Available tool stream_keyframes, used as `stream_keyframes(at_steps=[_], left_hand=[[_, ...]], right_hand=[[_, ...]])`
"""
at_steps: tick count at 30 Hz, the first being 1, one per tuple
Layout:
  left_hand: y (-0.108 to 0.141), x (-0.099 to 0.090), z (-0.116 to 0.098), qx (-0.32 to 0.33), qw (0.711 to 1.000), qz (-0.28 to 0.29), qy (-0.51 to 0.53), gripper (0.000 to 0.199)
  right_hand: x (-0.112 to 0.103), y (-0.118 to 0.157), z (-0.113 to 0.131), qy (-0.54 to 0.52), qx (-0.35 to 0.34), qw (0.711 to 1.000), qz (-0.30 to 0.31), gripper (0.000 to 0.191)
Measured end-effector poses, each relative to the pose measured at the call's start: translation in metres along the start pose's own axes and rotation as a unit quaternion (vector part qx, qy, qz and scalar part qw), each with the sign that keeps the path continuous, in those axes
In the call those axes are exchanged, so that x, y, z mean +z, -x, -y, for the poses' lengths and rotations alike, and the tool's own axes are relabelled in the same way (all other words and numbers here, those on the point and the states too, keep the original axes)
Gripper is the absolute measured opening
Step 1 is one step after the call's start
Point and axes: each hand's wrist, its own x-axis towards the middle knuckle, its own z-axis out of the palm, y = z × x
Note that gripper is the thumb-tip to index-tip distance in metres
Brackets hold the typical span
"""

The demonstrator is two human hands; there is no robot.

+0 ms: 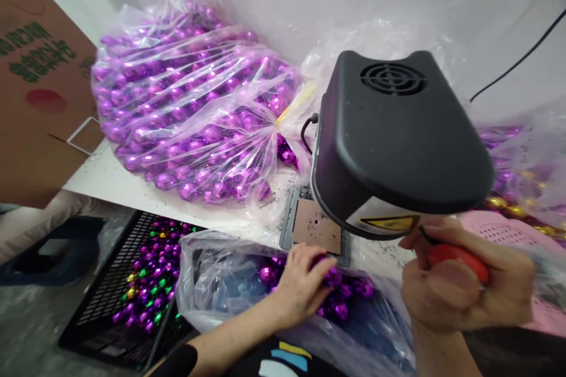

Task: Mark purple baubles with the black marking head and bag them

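My left hand (303, 285) is curled over shiny purple beads (340, 300) at the mouth of a clear plastic bag (212, 271) by my lap. Its fingertips are beside a small brown plate (316, 224) with a hole in it, set on a metal base. My right hand (469, 283) is closed around a red-handled tool (460, 259), whose working end I cannot make out. That hand is just below the front edge of a black machine housing (398, 135) with a round vent and a yellow warning label.
A tied clear bag of purple beads (190, 106) lies on the white table. Below left is a black crate (106, 300) with purple, green and gold beads. A cardboard box (39, 82) stands at left, a pink basket (508, 230) at right. A black cable (517, 59) runs along the wall.
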Motion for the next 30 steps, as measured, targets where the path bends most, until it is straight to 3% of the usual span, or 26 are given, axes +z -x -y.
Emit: stream_keyframes(at_steps=[2, 3, 5, 7, 9, 11, 13, 16, 19, 21, 23, 26, 28, 30], left_hand=[[0.007, -0.007, -0.002, 0.045, 0.999, 0.029, -0.011, 0.071], [0.007, -0.014, 0.003, 0.042, 0.999, 0.003, -0.019, 0.076], [-0.002, -0.035, 0.025, -0.027, 0.989, -0.133, -0.058, 0.071], [-0.016, -0.063, 0.059, -0.16, 0.93, -0.309, -0.122, 0.06], [-0.031, -0.09, 0.097, -0.263, 0.849, -0.422, -0.179, 0.06], [-0.044, -0.109, 0.129, -0.34, 0.787, -0.469, -0.211, 0.062], [-0.053, -0.113, 0.15, -0.386, 0.769, -0.464, -0.209, 0.06], [-0.06, -0.095, 0.16, -0.368, 0.809, -0.418, -0.187, 0.056], [-0.059, -0.072, 0.153, -0.297, 0.875, -0.338, -0.177, 0.048], [-0.055, -0.066, 0.146, -0.27, 0.901, -0.29, -0.174, 0.045], [-0.053, -0.069, 0.138, -0.269, 0.902, -0.292, -0.172, 0.044], [-0.057, -0.076, 0.119, -0.243, 0.879, -0.367, -0.183, 0.037], [-0.065, -0.078, 0.106, -0.142, 0.908, -0.35, -0.183, 0.032], [-0.073, -0.077, 0.098, -0.01, 0.958, -0.221, -0.183, 0.03]], right_hand=[[0.004, -0.006, 0.005, -0.022, -0.023, 0.999, -0.042, 0.027], [0.005, -0.01, 0.007, -0.025, -0.034, 0.997, -0.057, 0.025], [0.007, -0.02, 0.011, -0.006, -0.035, 0.997, -0.065, 0.024], [0.009, -0.03, 0.015, 0.028, -0.014, 0.997, -0.072, 0.023], [0.012, -0.041, 0.018, 0.048, 0.017, 0.995, -0.086, 0.022], [0.016, -0.052, 0.021, 0.046, 0.051, 0.994, -0.088, 0.022], [0.021, -0.064, 0.023, 0.032, 0.091, 0.993, -0.062, 0.025], [0.028, -0.079, 0.026, 0.009, 0.118, 0.992, -0.041, 0.028], [0.034, -0.086, 0.027, 0.016, 0.121, 0.991, -0.056, 0.033], [0.035, -0.087, 0.027, 0.027, 0.117, 0.991, -0.063, 0.042], [0.035, -0.087, 0.026, 0.039, 0.115, 0.991, -0.061, 0.048], [0.034, -0.088, 0.023, 0.048, 0.123, 0.99, -0.049, 0.051], [0.034, -0.089, 0.021, 0.038, 0.125, 0.99, -0.052, 0.055], [0.034, -0.09, 0.019, 0.029, 0.122, 0.991, -0.056, 0.059]])
